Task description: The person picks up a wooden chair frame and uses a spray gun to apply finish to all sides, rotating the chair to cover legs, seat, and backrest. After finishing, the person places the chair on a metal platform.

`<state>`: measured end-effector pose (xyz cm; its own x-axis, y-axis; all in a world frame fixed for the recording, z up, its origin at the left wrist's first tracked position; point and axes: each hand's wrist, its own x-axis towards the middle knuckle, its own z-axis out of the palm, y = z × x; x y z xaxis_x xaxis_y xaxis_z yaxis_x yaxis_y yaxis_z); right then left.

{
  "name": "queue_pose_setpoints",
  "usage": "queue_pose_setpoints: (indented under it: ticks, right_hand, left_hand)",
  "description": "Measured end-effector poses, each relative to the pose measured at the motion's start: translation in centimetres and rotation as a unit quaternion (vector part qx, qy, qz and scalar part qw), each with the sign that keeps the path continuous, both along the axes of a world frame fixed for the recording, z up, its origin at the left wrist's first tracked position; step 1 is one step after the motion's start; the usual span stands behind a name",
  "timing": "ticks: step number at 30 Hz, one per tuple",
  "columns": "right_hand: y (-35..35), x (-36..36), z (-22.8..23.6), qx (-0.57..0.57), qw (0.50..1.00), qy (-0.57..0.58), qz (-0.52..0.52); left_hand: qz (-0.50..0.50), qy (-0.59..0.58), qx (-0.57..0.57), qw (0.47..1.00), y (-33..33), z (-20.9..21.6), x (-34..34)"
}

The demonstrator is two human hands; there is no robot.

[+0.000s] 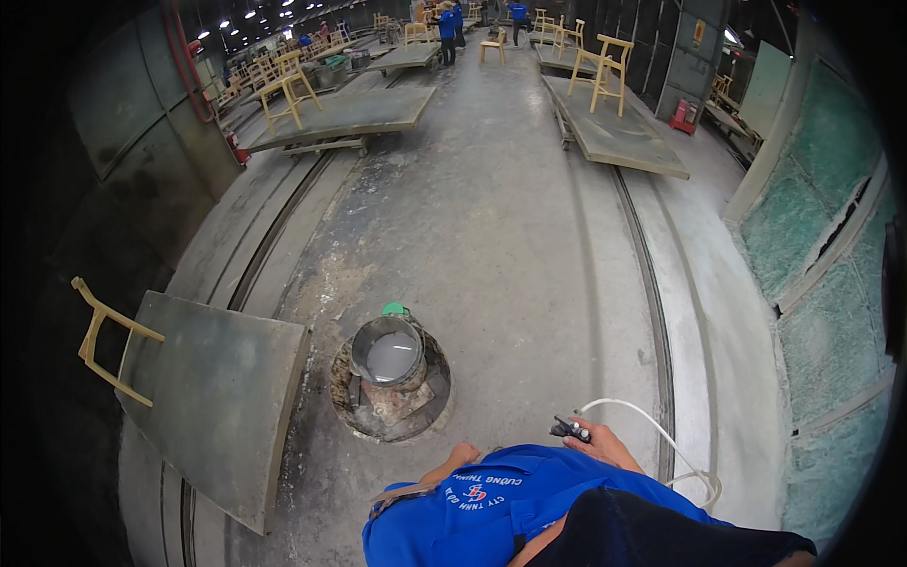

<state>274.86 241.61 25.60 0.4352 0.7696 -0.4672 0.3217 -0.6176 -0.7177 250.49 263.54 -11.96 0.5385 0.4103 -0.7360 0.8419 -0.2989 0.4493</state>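
Note:
My right hand (609,448) is closed around a small dark spray gun (570,429), and a thin white hose (652,422) loops away from there to the right. My left hand (464,454) is in front of my blue shirt, its fingers curled; whatever they may hold is hidden. Ahead and to the left, a bucket (358,355) of greyish liquid stands inside a wider, paint-crusted round tub (342,402). Behind its rim shows something green (395,309). Neither hand touches the bucket.
Close on the left, a pale wooden chair frame (92,333) rests on a flat platform (222,378). Farther platforms (364,115) (624,142) carry more chairs on both sides. Floor rails (645,274) run lengthwise. Green filter panels (803,203) line the right; people (447,33) stand far off.

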Motion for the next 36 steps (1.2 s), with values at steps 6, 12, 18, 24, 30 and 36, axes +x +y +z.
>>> queue_pose_setpoints:
  ticks: [6, 12, 18, 24, 30, 36]
  right_hand:
    - [0.0, 0.3, -0.2, 0.012, 1.0, -0.004, 0.005]
    - [-0.2, 0.8, -0.8, 0.016, 1.0, -0.011, 0.015]
    - [0.0, 0.8, -0.2, 0.016, 1.0, -0.003, 0.005]
    - [0.3, 0.9, 0.2, 0.012, 1.0, -0.012, 0.001]
    - [0.5, 1.1, 0.3, 0.005, 1.0, -0.005, -0.005]
    - [0.8, 1.2, 0.2, 0.01, 1.0, -0.004, 0.002]
  left_hand:
    - [0.026, 0.001, -0.007, 1.0, -0.2, 0.2, -0.2]
    - [0.012, 0.015, 0.001, 1.0, -0.1, 0.5, 0.0]
    - [0.039, -0.006, -0.012, 0.999, 0.0, 0.6, 0.2]
    - [0.014, -0.006, -0.005, 1.0, 0.2, 0.9, 0.7]
    - [0.021, -0.002, -0.021, 1.0, 0.5, 1.1, 0.7]
    - [0.019, -0.014, -0.034, 0.999, 0.8, 1.1, 0.6]
